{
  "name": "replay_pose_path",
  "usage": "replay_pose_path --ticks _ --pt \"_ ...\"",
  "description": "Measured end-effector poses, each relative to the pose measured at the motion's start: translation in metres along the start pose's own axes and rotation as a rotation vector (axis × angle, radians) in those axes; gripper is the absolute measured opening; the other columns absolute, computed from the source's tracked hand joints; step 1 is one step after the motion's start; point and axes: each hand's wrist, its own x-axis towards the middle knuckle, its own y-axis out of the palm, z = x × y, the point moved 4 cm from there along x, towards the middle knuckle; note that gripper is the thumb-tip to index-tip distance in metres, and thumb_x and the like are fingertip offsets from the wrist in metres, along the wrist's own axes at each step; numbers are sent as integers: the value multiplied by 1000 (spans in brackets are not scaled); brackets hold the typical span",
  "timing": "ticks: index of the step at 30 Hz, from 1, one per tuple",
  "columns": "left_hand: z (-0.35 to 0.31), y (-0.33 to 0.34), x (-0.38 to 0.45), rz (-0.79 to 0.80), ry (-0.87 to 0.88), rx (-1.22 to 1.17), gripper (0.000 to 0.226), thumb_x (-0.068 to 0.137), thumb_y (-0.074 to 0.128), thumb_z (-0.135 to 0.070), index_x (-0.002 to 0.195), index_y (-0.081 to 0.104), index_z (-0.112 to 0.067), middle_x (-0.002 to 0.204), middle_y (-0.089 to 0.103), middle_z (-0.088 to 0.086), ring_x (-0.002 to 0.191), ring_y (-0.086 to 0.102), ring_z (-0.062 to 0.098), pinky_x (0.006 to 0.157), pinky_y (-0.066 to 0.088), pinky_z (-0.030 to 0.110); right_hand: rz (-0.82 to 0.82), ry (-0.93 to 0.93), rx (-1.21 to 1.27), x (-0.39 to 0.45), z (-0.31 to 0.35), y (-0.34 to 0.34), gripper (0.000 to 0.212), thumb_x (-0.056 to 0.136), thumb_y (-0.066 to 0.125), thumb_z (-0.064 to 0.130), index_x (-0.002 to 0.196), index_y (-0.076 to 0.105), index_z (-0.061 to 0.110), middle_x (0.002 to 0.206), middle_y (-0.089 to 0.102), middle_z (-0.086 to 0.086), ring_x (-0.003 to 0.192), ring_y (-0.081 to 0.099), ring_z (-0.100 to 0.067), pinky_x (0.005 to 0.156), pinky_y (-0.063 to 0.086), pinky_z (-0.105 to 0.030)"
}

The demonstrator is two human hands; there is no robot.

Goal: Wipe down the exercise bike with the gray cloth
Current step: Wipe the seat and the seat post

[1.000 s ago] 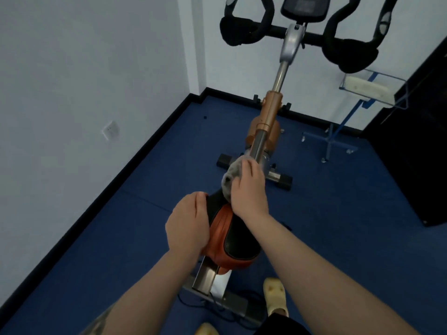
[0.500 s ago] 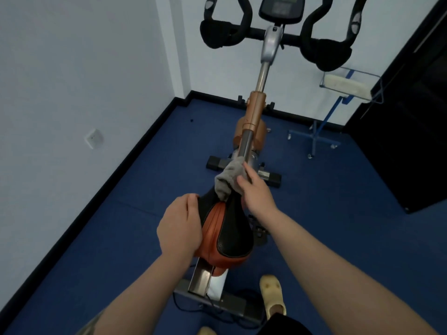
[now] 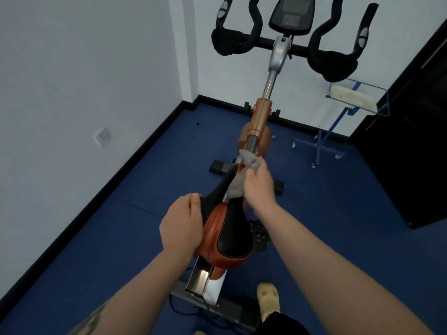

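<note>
The exercise bike stands in front of me with an orange and black saddle [image 3: 227,235], an orange frame post [image 3: 260,117], black handlebars [image 3: 333,61] and a console [image 3: 291,14]. My right hand [image 3: 258,186] grips the gray cloth [image 3: 238,186] bunched against the narrow nose of the saddle, beside the silver post. My left hand [image 3: 181,224] curls round the saddle's left side and holds it.
White walls close in on the left and behind the bike, with a wall socket [image 3: 101,136]. A blue wire stand [image 3: 348,105] holds a white item at the right. A black cabinet [image 3: 411,153] fills the right side. My yellow shoe [image 3: 267,299] is on the blue floor.
My right hand has drawn the cloth from the saddle nose back along the right side of the nose. The left hand has stayed on the saddle. The view has tilted up slightly.
</note>
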Motion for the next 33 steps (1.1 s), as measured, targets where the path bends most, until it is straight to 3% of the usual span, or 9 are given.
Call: replay_pose_path --ticks 5,8,10,12,14,21,26,29,33 --pt "-1 0 -1 -10 -15 -8 40 102 28 -40 97 66 -29 89 62 -12 72 49 -4 61 30 15 18 -194 -259 -4 21 -23 55 97 38 9 150 28 17 156 30 -6 138 36 -25 113 34 -41" --pt "0 0 -1 -6 -28 -1 40 101 27 -42 96 65 -32 89 61 -14 74 50 -3 62 32 17 270 -79 -300 -36 -7 8 69 98 41 46 155 15 17 164 6 -1 148 13 -21 119 17 -40" --pt "-1 0 -1 -2 -33 -8 38 102 28 -41 97 65 -33 90 61 -16 78 53 0 65 36 25 360 -123 -382 -51 -24 24 82 91 14 67 156 6 19 164 -7 -3 150 -2 -20 122 5 -43" --pt "-1 0 -1 -12 -46 -18 39 101 28 -41 97 66 -33 91 62 -15 81 55 1 66 38 26 320 -133 -343 -38 -32 28 64 99 2 52 156 6 23 164 -9 -4 150 -2 -22 122 6 -46" --pt "0 0 -1 -17 -56 4 40 101 28 -42 95 66 -33 90 63 -14 78 54 -1 63 37 22 237 -27 -197 -15 -30 28 52 105 18 43 155 5 37 163 -12 6 149 9 -20 119 21 -44" --pt "3 1 -1 -27 -109 -24 38 102 31 -43 103 68 -35 101 65 -17 91 56 3 72 38 27 156 -95 -207 12 -27 33 48 105 27 39 152 19 40 162 1 12 144 25 -20 113 32 -45" --pt "4 1 -1 -45 -105 -10 37 103 32 -41 104 69 -35 102 66 -17 91 56 2 70 37 24 273 -573 -637 7 -25 33 52 102 10 48 150 28 39 158 24 14 149 -2 -15 119 -11 -39" --pt "1 -2 -2 -55 -121 -18 36 103 34 -41 101 69 -35 99 66 -17 88 55 0 67 33 14 447 -531 -646 45 1 36 47 106 21 34 153 22 32 141 52 5 141 29 -13 120 -4 -36" --pt "2 -3 -4 -84 -157 -62 32 102 38 -38 98 69 -32 99 66 -15 89 57 4 69 40 23 699 -943 -755 22 2 35 38 103 39 22 139 51 24 129 62 6 127 47 -11 115 14 -26"
